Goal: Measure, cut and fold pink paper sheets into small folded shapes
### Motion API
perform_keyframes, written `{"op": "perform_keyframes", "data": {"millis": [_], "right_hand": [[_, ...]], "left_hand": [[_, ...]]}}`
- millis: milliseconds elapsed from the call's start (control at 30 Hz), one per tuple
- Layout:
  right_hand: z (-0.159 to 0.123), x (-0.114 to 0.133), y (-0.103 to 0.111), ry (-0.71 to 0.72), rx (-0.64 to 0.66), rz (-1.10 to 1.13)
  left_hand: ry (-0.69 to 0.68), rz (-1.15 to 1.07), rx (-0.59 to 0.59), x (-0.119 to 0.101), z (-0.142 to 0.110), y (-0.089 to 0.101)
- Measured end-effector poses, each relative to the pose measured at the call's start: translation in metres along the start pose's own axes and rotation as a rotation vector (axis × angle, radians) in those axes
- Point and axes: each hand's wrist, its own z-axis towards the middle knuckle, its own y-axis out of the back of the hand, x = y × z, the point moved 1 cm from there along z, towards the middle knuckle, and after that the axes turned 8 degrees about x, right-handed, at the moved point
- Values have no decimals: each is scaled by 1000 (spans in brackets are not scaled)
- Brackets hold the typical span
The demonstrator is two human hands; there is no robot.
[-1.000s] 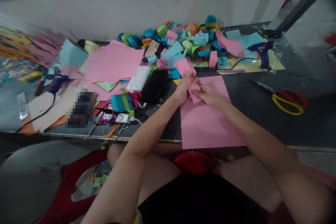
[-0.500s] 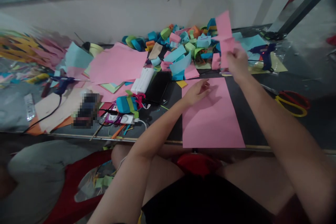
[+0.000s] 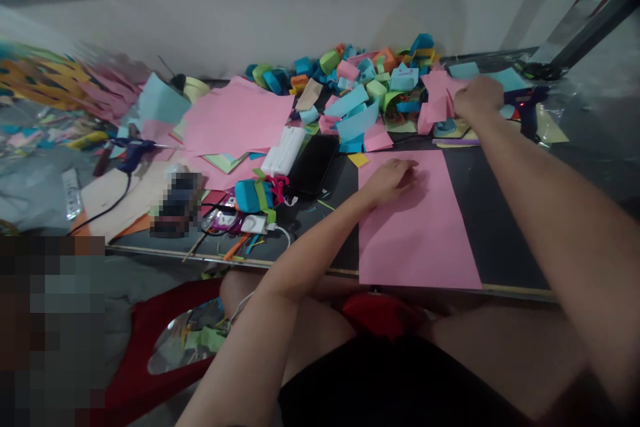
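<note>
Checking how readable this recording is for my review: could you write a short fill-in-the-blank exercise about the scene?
The left hand is over a large sheet coloured ____.
The hand extended farther across the table is the ____ one.
The small paper box with a green strip around it is coloured ____.
The flat rectangular item beside the white object is coloured ____.

Missing words: pink; right; blue; black.

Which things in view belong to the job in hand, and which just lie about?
Likely the job:
pink strips by the right hand
pink sheet under the left hand
paper pieces
right glue gun

Lying about, probably:
white charger
black device
yellow scrap
</note>
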Motion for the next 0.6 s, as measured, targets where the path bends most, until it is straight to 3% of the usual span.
{"op": "perform_keyframes", "data": {"millis": [33, 167, 300, 400, 500, 600], "right_hand": [[-9, 4, -2, -21, -19, -55], [-66, 21, -16, 197, -95, -36], [-121, 15, -35, 469, -189, 6], [-146, 5, -48, 593, -108, 114], [-158, 1, -61, 570, 61, 303], [-157, -4, -73, 385, 175, 575]], "left_hand": [[0, 6, -6, 0, 0, 0], [-17, -11, -10, -1, 2, -1], [-21, -51, -5, -2, 3, 1], [-11, -30, -3, -2, 4, 2], [-25, -39, 3, -4, 3, 4], [-17, -59, -23, -9, -1, 9]]}}
